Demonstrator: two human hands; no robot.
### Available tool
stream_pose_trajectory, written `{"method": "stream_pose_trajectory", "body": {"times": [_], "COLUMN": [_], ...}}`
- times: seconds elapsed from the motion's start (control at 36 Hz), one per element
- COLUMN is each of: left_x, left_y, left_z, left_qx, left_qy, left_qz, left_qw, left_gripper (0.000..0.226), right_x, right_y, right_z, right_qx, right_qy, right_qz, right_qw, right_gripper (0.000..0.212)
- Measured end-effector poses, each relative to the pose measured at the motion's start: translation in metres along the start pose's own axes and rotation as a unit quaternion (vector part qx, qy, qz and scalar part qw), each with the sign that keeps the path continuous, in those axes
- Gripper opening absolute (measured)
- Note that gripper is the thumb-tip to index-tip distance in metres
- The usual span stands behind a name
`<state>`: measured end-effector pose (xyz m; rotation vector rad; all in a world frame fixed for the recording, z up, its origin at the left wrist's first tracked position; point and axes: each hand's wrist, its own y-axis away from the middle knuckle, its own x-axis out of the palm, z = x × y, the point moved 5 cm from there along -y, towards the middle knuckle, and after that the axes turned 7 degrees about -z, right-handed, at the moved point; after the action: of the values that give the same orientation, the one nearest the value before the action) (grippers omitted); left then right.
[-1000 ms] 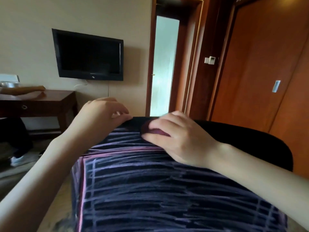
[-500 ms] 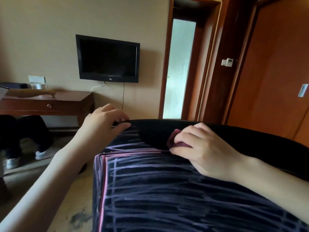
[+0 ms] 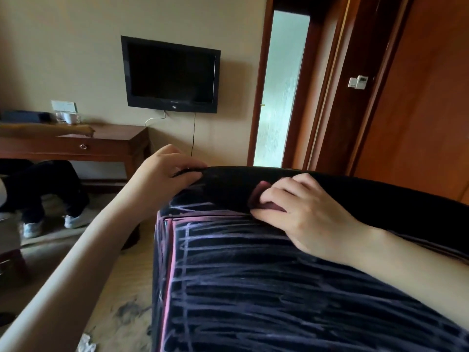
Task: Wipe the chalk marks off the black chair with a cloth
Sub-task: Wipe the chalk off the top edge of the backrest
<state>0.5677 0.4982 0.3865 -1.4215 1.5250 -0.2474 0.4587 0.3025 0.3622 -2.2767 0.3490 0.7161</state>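
One head-worn view, looking forward and down over the chair.

The wide-angle lens sits close above the black fabric chair with pale chalk lines [image 3: 253,288], which fills the lower frame with both forearms reaching in from the bottom corners. It faces a beige wall carrying a black flat wall-mounted television [image 3: 171,74], with an orange-brown wooden door [image 3: 418,110] off to the right.

I see soft, dim daylight entering through the tall frosted glass door panel [image 3: 280,90]; the wall-mounted black flat television [image 3: 170,74] casts a faint shadow rightward, edges bow from wide-angle distortion, mild blur throughout
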Motion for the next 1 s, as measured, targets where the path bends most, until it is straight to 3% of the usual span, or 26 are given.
{"method": "stream_pose_trajectory", "body": {"times": [0.11, 0.33, 0.42, 0.5, 0.67, 0.83, 1.0], "left_x": [-0.002, 0.018, 0.032, 0.051, 0.074, 0.084, 0.097], "left_y": [0.002, -0.008, -0.018, -0.029, -0.039, -0.041, -0.049], "left_z": [0.002, -0.008, -0.012, -0.016, -0.029, -0.034, -0.042], "left_qx": [0.005, 0.042, 0.038, 0.052, 0.069, 0.066, -0.004], "left_qy": [0.014, 0.049, 0.072, 0.069, 0.107, 0.165, 0.253], "left_qz": [-0.003, 0.029, 0.050, 0.088, 0.108, 0.119, 0.129], "left_qw": [1.000, 0.998, 0.995, 0.992, 0.986, 0.977, 0.959], "left_gripper": [0.025, 0.031, 0.043, 0.035, 0.030, 0.028, 0.030], "right_x": [-0.011, -0.002, 0.015, 0.018, -0.012, -0.030, -0.009], "right_y": [0.000, -0.059, -0.064, -0.040, 0.034, 0.039, -0.011], "right_z": [0.000, 0.020, 0.018, 0.002, -0.017, -0.025, -0.024], "right_qx": [0.011, -0.026, -0.023, 0.002, 0.039, 0.049, 0.071], "right_qy": [-0.002, -0.009, 0.033, 0.050, 0.075, 0.066, 0.051], "right_qz": [0.009, -0.081, -0.032, 0.030, 0.082, 0.069, 0.016], "right_qw": [1.000, 0.996, 0.999, 0.998, 0.993, 0.994, 0.996], "right_gripper": [0.033, 0.028, 0.034, 0.042, 0.043, 0.034, 0.030]}}
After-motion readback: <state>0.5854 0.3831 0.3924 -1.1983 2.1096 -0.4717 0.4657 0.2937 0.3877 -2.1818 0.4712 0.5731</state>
